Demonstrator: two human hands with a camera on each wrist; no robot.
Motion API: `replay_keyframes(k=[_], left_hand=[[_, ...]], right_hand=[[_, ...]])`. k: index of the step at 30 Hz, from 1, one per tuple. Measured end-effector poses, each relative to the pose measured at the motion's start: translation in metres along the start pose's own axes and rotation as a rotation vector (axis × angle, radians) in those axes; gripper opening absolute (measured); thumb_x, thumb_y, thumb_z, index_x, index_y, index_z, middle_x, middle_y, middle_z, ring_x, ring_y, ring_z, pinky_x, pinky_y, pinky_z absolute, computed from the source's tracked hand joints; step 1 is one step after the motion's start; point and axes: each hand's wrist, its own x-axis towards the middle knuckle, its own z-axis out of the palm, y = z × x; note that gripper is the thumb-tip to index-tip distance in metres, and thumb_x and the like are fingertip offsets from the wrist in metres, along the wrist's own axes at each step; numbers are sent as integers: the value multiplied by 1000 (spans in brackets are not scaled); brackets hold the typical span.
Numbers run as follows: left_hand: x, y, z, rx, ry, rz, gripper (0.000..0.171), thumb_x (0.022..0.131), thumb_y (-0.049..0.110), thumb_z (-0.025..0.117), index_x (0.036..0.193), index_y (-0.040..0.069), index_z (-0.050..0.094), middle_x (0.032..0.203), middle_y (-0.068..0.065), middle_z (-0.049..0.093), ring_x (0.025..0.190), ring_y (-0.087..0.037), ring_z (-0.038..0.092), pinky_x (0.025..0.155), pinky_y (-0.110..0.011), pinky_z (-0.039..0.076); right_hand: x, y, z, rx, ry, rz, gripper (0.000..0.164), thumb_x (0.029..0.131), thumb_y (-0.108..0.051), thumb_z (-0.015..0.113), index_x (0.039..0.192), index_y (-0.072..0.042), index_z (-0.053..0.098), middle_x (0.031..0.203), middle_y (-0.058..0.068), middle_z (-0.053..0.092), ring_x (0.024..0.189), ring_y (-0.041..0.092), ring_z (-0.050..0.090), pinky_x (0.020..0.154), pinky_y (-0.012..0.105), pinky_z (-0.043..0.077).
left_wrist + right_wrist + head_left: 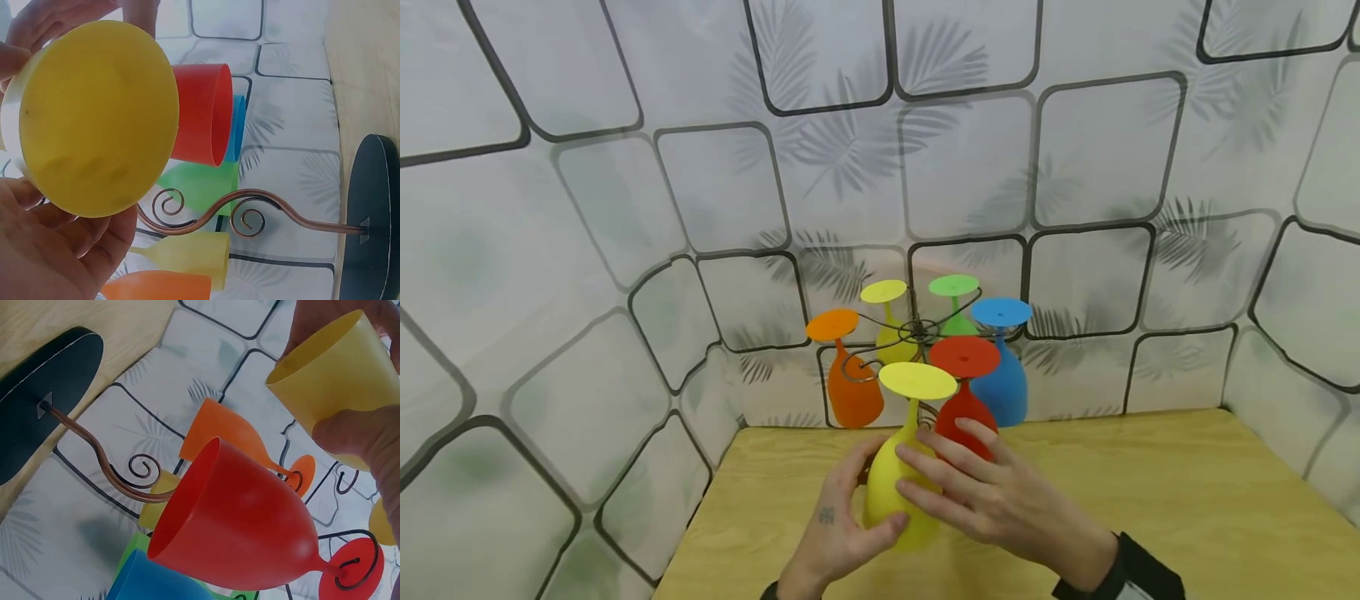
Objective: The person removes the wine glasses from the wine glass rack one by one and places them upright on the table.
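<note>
Above the worktop [1150, 483], on the near side of the wire rack [331, 228]. Holding the yellow goblet [883, 487] upside down, with long axis nearly upright, just left of the red goblet [240, 522]. Gripped with left hand [835, 529] and right hand [988, 496] alike, from opposite sides, equally near.

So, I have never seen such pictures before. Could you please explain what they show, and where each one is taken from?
There is no machine here, only a person's bare left hand and right hand. The large picture comes from a camera on the head; the other two come from cameras on the left and right wrists. Both hands hold a yellow goblet upside down. Behind it, a metal rack stands on the wooden table, carrying five more upside-down goblets: orange, another yellow, green, blue and red.
</note>
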Motion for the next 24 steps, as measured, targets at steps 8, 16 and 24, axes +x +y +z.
replay_keyframes(k=[8,16,24], left_hand=[[2,7,-2,-34,-52,53,64,83,20,73,143,13,53,121,-5,68,96,-11,65,76,-30,59],[-2,10,2,-59,-119,67,62,85,21,70,144,12,52,121,-5,68,95,-9,65,71,-29,60],[-1,13,2,-50,-145,58,62,85,23,69,144,14,53,121,-3,69,90,-7,64,68,-28,59]], right_hand=[[0,-5,-9,2,-59,21,42,112,-11,26,138,-19,58,150,10,55,134,27,56,105,53,41],[-4,-7,-12,23,-52,14,42,112,-11,26,143,-23,51,150,13,55,135,30,55,108,56,35],[-8,-10,-12,2,-36,9,42,112,-9,26,144,-21,52,147,12,57,134,32,55,112,56,34]])
